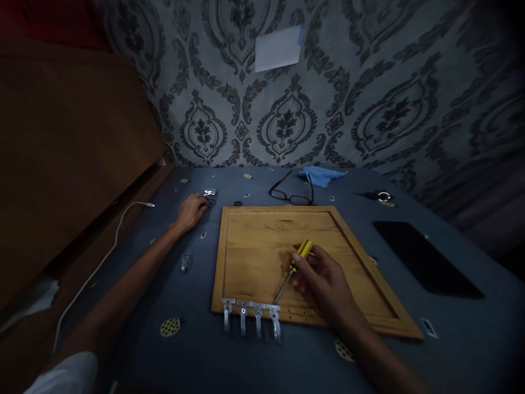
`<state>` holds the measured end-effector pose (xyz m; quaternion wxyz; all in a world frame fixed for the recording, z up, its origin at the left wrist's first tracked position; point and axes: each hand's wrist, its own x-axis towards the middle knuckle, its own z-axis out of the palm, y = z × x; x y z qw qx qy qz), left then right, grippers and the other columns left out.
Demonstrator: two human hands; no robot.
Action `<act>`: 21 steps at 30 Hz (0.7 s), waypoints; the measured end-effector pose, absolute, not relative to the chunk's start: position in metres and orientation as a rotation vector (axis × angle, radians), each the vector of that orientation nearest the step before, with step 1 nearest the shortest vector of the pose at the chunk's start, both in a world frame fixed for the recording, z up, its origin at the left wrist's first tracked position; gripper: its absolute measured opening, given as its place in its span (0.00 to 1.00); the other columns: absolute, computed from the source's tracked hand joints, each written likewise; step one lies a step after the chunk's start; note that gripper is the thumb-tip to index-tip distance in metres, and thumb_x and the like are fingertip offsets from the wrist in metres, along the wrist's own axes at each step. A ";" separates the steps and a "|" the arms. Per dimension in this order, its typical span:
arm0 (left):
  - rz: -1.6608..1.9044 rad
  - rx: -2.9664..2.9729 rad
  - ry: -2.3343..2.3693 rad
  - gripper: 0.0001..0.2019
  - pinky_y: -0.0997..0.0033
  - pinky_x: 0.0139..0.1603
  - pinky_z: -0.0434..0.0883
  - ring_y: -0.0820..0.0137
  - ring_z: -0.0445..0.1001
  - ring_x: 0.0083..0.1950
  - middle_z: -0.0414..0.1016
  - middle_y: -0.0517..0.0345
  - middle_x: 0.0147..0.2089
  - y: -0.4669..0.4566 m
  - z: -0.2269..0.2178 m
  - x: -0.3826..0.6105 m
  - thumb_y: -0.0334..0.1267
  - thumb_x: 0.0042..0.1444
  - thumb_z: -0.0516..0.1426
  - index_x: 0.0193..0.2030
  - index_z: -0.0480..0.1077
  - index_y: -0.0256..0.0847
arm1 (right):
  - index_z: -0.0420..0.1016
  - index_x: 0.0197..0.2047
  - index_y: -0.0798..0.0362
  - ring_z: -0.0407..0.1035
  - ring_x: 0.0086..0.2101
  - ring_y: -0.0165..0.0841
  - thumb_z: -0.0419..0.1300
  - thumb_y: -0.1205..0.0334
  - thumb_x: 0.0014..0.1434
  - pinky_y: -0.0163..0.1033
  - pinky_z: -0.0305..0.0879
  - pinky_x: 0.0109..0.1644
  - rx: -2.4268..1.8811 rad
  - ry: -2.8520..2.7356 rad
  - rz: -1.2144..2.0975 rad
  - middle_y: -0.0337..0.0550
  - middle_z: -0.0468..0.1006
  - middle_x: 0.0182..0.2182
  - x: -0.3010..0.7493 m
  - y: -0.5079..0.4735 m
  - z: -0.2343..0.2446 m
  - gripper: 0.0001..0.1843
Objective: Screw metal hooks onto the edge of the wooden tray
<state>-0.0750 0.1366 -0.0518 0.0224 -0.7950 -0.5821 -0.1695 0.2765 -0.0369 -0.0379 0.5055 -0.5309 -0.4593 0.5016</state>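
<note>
My right hand [318, 273] grips a screwdriver [304, 249] by its yellow-and-black handle. Its thin shaft slants down to the left, and the tip is at or just above the rightmost hook. Several silver metal hooks [243, 311] line the front edge of a framed wooden panel [270, 241], their curved arms pointing toward me. Small holes dot that edge to their right. Beyond the panel's far left corner, my left hand [192, 211] rests on the table with fingers curled at a small metal piece [210, 202]; their grip is partly hidden.
Another silver piece [210, 192] lies past my left hand, and a loose hook [186, 261] left of the panel. Eyeglasses [292, 198] and a blue cloth [322, 175] are behind it. A black flat slab [426, 257] and a wristwatch [383, 196] lie right; a white cable [117, 238] left.
</note>
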 end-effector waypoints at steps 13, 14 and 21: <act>-0.666 -2.385 -1.895 0.17 0.53 0.55 0.78 0.61 0.77 0.54 0.74 0.48 0.58 0.138 -0.050 -0.083 0.45 0.68 0.60 0.59 0.71 0.39 | 0.70 0.40 0.50 0.64 0.15 0.26 0.71 0.30 0.46 0.32 0.60 0.18 -1.288 -1.154 1.174 0.33 0.72 0.20 0.278 -0.037 -0.039 0.34; -0.658 -2.388 -1.902 0.17 0.53 0.55 0.78 0.61 0.77 0.54 0.75 0.48 0.58 0.139 -0.050 -0.084 0.45 0.68 0.60 0.59 0.71 0.39 | 0.70 0.39 0.50 0.64 0.16 0.26 0.71 0.30 0.46 0.32 0.60 0.18 -1.287 -1.156 1.174 0.33 0.72 0.20 0.278 -0.037 -0.040 0.34; -0.635 -2.404 -1.926 0.17 0.52 0.55 0.78 0.61 0.77 0.55 0.74 0.48 0.59 0.141 -0.051 -0.085 0.45 0.69 0.60 0.59 0.71 0.39 | 0.71 0.41 0.51 0.66 0.17 0.27 0.72 0.29 0.43 0.32 0.61 0.18 -1.294 -1.121 1.180 0.33 0.72 0.20 0.278 -0.037 -0.038 0.36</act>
